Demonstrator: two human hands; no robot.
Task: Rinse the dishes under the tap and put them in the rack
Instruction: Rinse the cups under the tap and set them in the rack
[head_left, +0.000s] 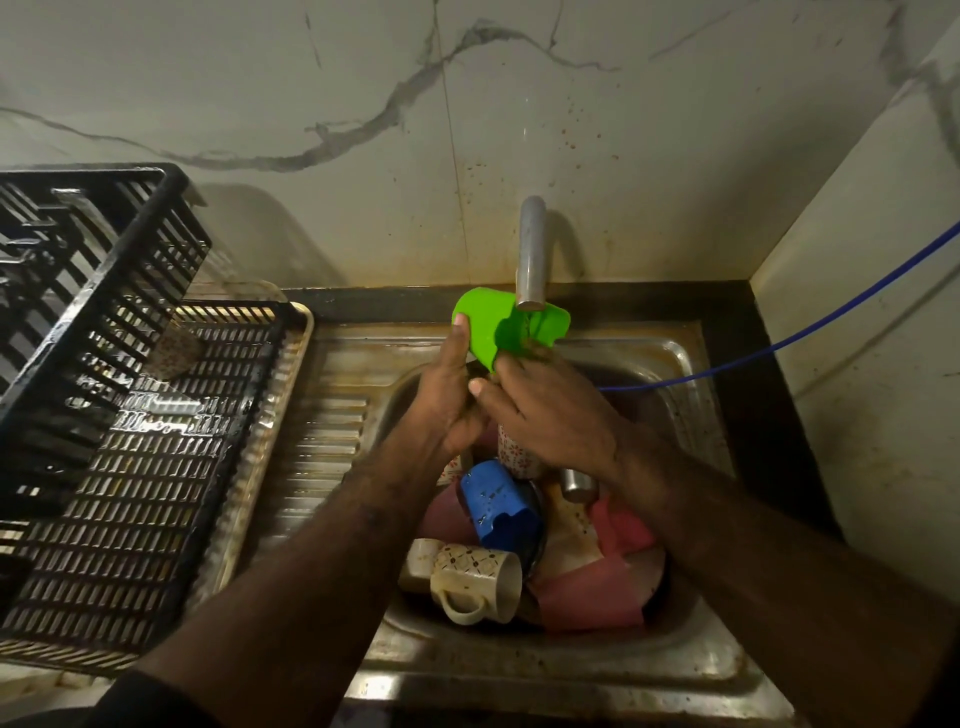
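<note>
The green cup (488, 325) is held right under the spout of the tap (531, 254), above the back of the sink (691, 364), tilted with its mouth turned up toward the spout. The left hand (449, 395) grips the cup from its left side, thumb laid on the outer wall near the rim and the other fingers curled below it; the right hand (545, 410) is bent in from the right with its thumb against the cup's base and its fingers at the wet mouth, seemingly rubbing inside, though whether they pinch the wall or only press on it cannot be told. Both forearms reach in from the near edge of the sink and meet over the bowl. Below them lies a pile not yet rinsed: a blue cup (501, 506), a patterned mug (475, 582) on its side, a small steel tumbler (577, 483) and pink plastic pieces (587, 592). The likely trouble is a slip, since the plastic is wet and the grip sits low on the wall, so the cup could drop onto the pile and knock the mug. Water hitting the tilted mouth could also splash onto the wall behind. The black rack (156, 467) waits on the draining board at the left, well apart from the cup, so the carry across will drip on the steel
</note>
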